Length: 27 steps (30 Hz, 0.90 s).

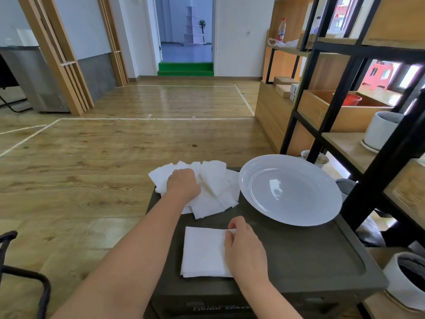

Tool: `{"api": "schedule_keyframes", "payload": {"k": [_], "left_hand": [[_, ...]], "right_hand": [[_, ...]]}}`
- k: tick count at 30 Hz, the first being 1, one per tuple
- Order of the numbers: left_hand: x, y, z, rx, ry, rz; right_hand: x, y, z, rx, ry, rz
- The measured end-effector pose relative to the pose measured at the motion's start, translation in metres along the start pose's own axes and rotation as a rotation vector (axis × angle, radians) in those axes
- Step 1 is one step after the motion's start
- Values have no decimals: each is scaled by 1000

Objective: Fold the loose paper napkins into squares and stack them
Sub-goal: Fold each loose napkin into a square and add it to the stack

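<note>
Floor [115, 162] of light wood with white lines fills most of the view; at the right stands a shelf [340, 72] with black frame and wooden boards, holding a red bucket [350, 100], a white pot [381, 130] and a bottle [281, 29] higher up. Straight ahead, green steps [185, 69] lead into a bluish room.

In the near middle is a dark box [310, 261] with a flat lid that serves as the work surface; a white plate [290, 189] lies on its far right part, with nothing inside. Just beside the plate, on the far left corner of the lid, is the pile [216, 192] of loose napkins — spread like a fan, some of them hanging a little over the edge. The left hand [182, 184] rests palm down on the left part of this pile, the fingers curled into the paper; whether it really grips a sheet, I cannot tell.

Nearer, on the front part of the lid, lies one folded napkin [203, 252], almost square, its edges parallel to the box. The right hand [243, 245] covers its right side; thumb and fingers are pinched closed on the far right corner of this napkin, which is lifted slightly.

At the lower left a black chair frame [23, 272] is seen; at the lower right, another white pot [404, 279].
</note>
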State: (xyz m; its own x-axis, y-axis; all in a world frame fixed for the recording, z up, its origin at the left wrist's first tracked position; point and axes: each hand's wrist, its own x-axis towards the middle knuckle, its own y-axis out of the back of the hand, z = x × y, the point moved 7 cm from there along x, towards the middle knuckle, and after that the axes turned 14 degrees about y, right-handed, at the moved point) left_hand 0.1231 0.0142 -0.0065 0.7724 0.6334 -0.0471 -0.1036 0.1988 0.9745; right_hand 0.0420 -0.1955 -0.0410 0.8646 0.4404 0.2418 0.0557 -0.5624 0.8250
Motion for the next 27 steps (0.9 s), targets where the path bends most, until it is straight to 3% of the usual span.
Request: {"api": "schedule_keyframes", "payload": {"k": [8,12,16,20,23,25,27], "left_hand": [[-15,17,-19,-278,-11,244],[-42,35,-35,-690,78,263],[-77,45,-50,-1241,196,53],[-122,35,-40,-1797,138,-458],[-160,29,-32,-1984,86,-688],[-181,23,-32,-2032,94,-718],[-194,16,-39,-2014,89,-671]], "right_hand": [[-1,5,-1,10,24,61],[-4,12,-2,68,19,137],[-10,30,0,339,-23,288],[-12,34,-30,582,14,222],[-9,27,-57,949,-43,77],[-11,29,-63,1135,-88,44],[-11,38,-63,1104,-22,60]]}}
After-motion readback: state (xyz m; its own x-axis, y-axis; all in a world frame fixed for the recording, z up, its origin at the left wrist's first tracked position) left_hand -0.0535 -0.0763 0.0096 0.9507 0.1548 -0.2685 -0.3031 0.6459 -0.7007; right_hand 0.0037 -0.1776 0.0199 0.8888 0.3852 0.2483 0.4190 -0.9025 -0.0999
